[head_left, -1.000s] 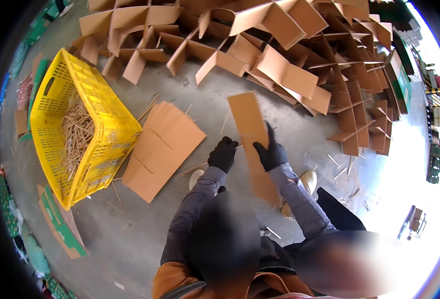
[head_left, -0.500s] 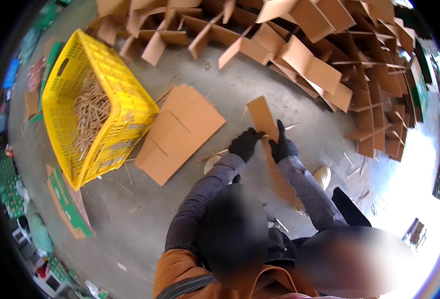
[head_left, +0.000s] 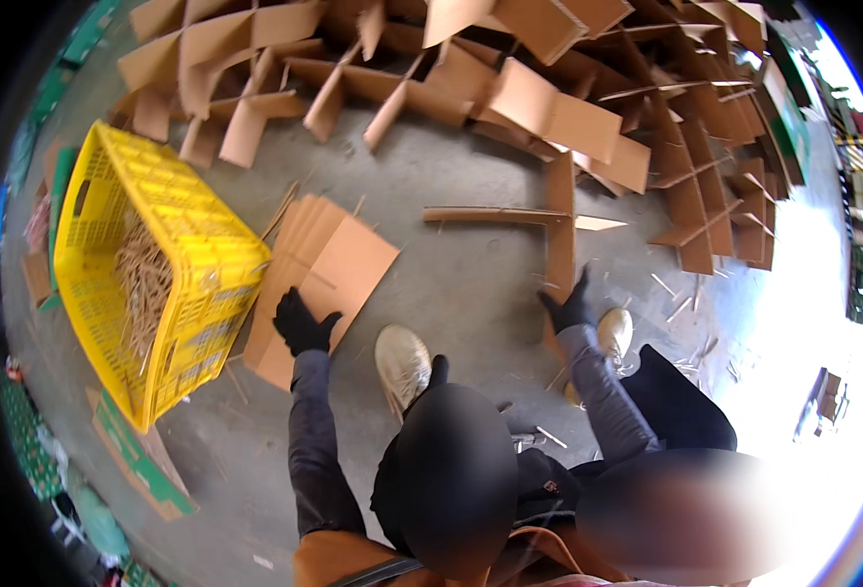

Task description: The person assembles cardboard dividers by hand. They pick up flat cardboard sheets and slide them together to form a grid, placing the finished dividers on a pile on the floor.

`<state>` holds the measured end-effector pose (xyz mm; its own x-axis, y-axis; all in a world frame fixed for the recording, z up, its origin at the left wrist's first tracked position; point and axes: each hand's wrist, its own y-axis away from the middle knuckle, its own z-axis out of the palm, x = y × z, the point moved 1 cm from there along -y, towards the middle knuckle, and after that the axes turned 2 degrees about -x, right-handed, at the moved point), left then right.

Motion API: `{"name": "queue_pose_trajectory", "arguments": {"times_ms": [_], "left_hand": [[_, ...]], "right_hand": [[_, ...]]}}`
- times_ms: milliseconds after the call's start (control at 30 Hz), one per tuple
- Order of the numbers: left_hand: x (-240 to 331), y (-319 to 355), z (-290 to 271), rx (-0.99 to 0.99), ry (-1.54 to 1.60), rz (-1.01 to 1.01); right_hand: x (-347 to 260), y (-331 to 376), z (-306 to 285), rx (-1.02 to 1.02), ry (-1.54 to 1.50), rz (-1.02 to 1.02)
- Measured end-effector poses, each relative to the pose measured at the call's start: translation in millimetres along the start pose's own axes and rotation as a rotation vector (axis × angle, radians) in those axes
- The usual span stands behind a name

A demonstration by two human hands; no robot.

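Note:
My left hand [head_left: 301,325], in a black glove, lies over a fanned stack of flat brown cardboard sheets [head_left: 358,256], its thumb stretched away from the fingers. Slits run across these sheets. On the right, my gloved right hand [head_left: 570,307] straddles the near part of a long cardboard strip [head_left: 559,240], thumb on one side and index finger on the other. A second strip [head_left: 495,215] crosses it, the two forming a cross-shaped divider that stands on the floor. My palm hides part of the long strip.
A yellow plastic crate [head_left: 211,279] holding thin cardboard scraps [head_left: 145,284] tilts at the left. Assembled cardboard dividers [head_left: 397,93] spread across the far side and right. A green-and-brown cardboard piece [head_left: 143,455] lies near the crate. Scraps litter the floor around my shoes [head_left: 404,360].
My left hand has left the strips and swung left onto the sheet stack. My right hand stays at the long strip, where the crosswise strip now shows. The view has shifted.

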<state>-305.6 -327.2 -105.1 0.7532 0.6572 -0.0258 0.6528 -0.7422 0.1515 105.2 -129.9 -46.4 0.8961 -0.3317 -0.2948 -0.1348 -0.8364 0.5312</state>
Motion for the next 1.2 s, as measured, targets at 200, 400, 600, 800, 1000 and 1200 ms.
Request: {"name": "queue_pose_trajectory", "arguments": {"times_ms": [200,400,600,800,1000,1200], "left_hand": [[43,-34,23,-0.112,0.474,0.306],[267,35,-24,-0.357,0.324,0.772],[284,46,-15,-0.296,0.366,0.856],[274,66,-29,-0.313,0.364,0.834],[269,46,-53,-0.229,0.729,0.944],[-3,-22,-17,0.031,0.192,-0.111]], "right_hand": [[10,21,-14,0.117,-0.031,-0.023],[-5,65,-37,0.443,-0.166,-0.294],[-6,47,-53,0.043,-0.025,-0.257],[-10,39,15,-0.221,0.166,-0.221],[38,-5,50,-0.248,0.180,-0.189],[29,44,-14,-0.032,0.290,-0.151]]}}
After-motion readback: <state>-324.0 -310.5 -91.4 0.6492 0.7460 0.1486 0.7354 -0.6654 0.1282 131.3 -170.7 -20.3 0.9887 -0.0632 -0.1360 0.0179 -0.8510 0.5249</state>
